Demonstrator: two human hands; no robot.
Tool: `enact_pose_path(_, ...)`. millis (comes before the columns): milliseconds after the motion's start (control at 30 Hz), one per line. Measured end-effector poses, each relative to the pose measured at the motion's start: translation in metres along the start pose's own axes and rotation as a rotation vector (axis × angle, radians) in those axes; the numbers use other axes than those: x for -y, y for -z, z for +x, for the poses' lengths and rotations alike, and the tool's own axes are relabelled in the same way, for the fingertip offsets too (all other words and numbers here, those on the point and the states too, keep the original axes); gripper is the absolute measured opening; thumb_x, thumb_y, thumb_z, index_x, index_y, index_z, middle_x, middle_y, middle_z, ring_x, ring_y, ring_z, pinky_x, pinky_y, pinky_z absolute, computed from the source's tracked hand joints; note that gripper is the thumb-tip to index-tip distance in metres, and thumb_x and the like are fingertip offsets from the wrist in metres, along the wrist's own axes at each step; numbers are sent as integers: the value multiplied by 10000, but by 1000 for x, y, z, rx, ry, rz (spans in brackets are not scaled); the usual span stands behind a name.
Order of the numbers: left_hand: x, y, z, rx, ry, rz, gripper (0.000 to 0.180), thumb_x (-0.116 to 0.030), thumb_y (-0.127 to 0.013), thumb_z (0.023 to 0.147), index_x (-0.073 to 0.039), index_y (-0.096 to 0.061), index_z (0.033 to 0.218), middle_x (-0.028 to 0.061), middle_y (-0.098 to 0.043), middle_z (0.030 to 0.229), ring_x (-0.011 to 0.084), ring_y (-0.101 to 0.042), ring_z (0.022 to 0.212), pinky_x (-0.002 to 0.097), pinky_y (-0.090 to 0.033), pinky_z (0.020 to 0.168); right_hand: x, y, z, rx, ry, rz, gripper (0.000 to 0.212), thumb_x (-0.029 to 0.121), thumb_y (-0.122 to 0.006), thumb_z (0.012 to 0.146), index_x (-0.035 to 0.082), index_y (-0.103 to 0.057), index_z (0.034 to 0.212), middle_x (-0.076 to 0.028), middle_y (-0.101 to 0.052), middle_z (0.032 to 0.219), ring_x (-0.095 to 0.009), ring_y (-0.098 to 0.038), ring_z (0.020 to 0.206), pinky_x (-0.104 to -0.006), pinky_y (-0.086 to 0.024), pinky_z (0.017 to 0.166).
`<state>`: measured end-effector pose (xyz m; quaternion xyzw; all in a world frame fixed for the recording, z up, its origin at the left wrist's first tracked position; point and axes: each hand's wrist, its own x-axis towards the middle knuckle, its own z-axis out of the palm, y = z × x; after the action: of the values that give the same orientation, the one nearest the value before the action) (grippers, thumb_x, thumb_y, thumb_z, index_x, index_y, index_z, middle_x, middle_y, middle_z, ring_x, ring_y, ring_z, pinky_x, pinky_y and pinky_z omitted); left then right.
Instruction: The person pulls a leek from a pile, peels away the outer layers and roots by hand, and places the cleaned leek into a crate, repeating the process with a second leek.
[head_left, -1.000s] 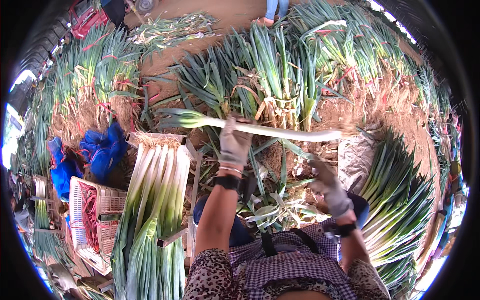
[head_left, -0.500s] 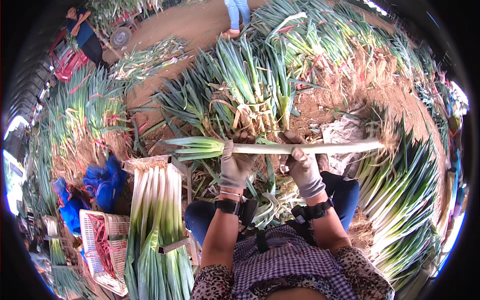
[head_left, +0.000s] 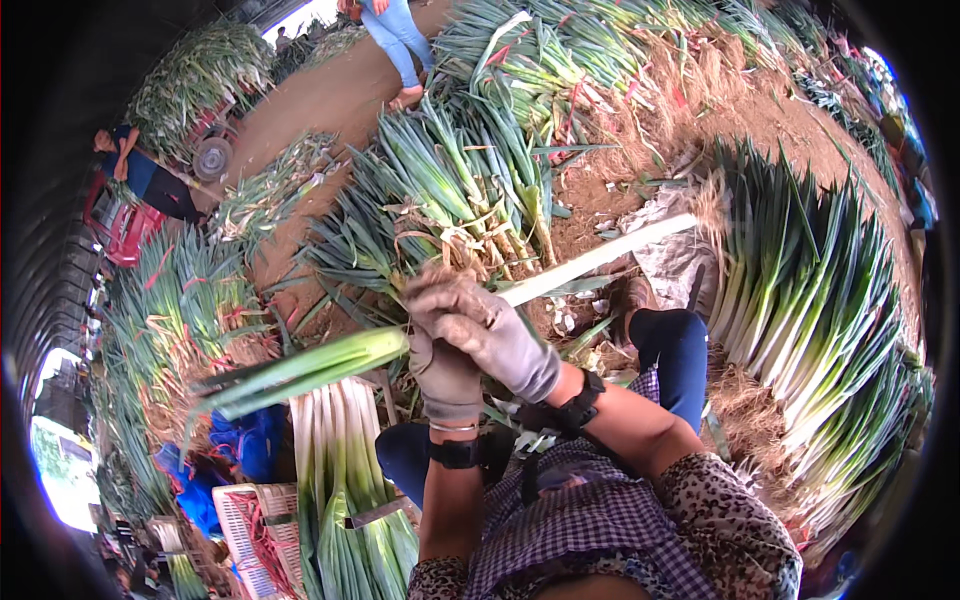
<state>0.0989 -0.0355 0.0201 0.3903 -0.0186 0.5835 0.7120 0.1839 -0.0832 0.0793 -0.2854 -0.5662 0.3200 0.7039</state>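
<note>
Both my hands wear dirty grey work gloves and are together on a single leek. It slants from green leaves at lower left to a white stalk [head_left: 600,255] and stringy roots at upper right. My left hand [head_left: 445,378] is closed round it where green meets white. Across the top of that hand lies my right hand [head_left: 490,335], its fingers curled over the same part of the leek and partly hiding the left fingers. Just beyond my hands, a heap of untrimmed leeks [head_left: 440,170] lies with leaves pointing away.
Cleaned leeks [head_left: 345,470] lie in a metal-edged rack at near left, beside a pale plastic basket [head_left: 235,520] holding red ties. A long row of leeks [head_left: 800,330] covers the right side. Bundled leeks [head_left: 165,320] stand at left. Two people stand farther back.
My right hand has slid left along the stalk to meet my left hand. The leek has tilted, its root end rising and its leaves dropping. My view has turned.
</note>
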Motion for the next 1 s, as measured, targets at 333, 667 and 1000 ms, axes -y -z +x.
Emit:
enact_pose_path(333, -40, 0, -13, 175, 86, -100, 177, -131, -656, 833, -131, -638, 1008, 89, -509, 1293, 276, -394, 1296, 590, -312, 1056, 52, 113, 12, -29, 26, -862, 162, 104, -700, 761, 125, -691, 921, -65, -622, 852, -223, -619, 753, -315, -497, 682)
enact_pose_path(667, -61, 6, -35, 168, -13, 319, 245, 34, -675, 715, -81, -601, 919, 97, -523, 1073, 323, -474, 1139, 511, -373, 1035, 46, 88, 37, 751, 159, -1386, 149, 253, -655, 745, 123, -618, 807, -29, -549, 738, -227, -609, 694, -354, -498, 558)
enact_pose_path(1000, -67, -5, -60, -207, -140, 363, 253, 85, -601, 686, -69, -601, 887, 12, -492, 936, 241, -526, 1015, 515, -404, 1015, 10, 67, 41, 649, 7, -1154, 64, 158, -629, 778, 96, -641, 774, -48, -611, 701, -232, -629, 647, -331, -509, 562)
